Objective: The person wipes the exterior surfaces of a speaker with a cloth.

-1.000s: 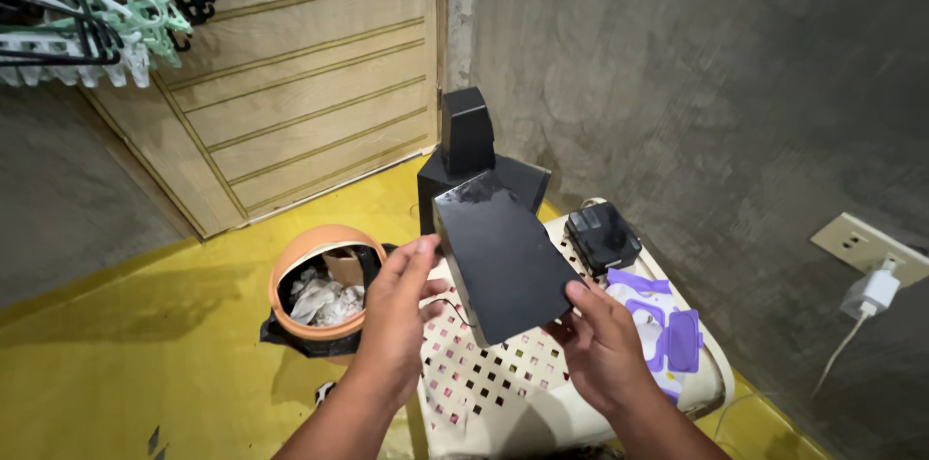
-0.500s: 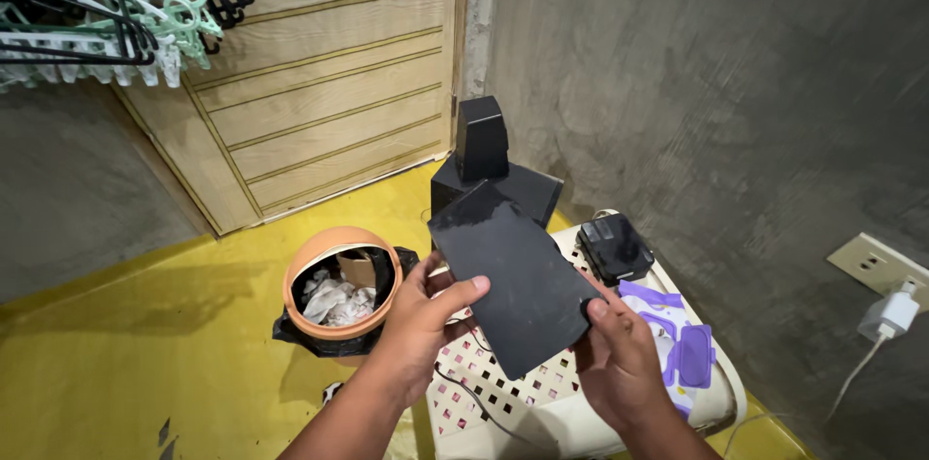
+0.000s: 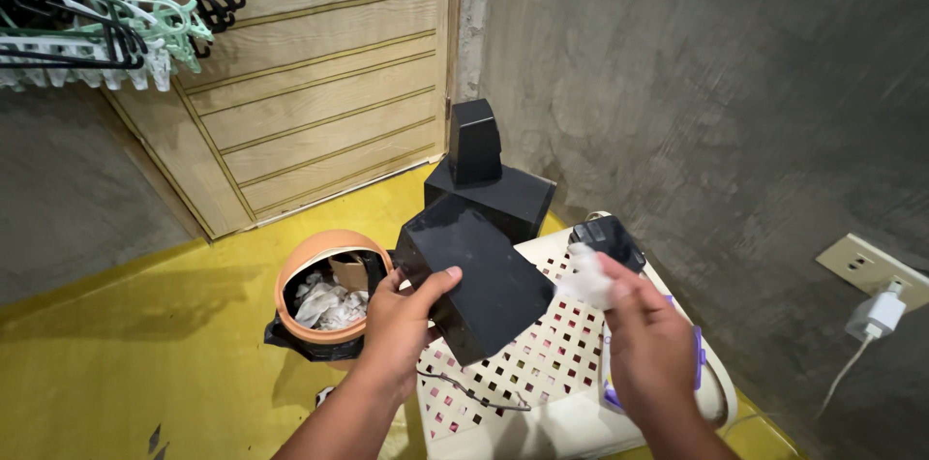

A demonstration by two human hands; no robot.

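My left hand (image 3: 402, 320) grips a black box-shaped speaker (image 3: 474, 276) by its near left edge and holds it tilted above a cream perforated plastic stool (image 3: 542, 363). My right hand (image 3: 648, 344) is just right of the speaker and pinches a small white wad of tissue or cloth (image 3: 587, 276), blurred by motion. A thin dark wire (image 3: 464, 390) trails from the speaker over the stool top.
A larger black speaker box (image 3: 498, 194) with a small black speaker (image 3: 474, 141) on top stands by the concrete wall. A small black device (image 3: 605, 237) and purple-white item (image 3: 697, 354) lie on the stool. An orange bin (image 3: 324, 291), wooden door (image 3: 310, 73), hangers (image 3: 97, 10), and a wall socket with white charger (image 3: 871, 310) surround.
My right hand let go of the speaker's right edge and now holds a white wad beside it. The left hand alone holds the speaker, which has turned and dropped slightly.
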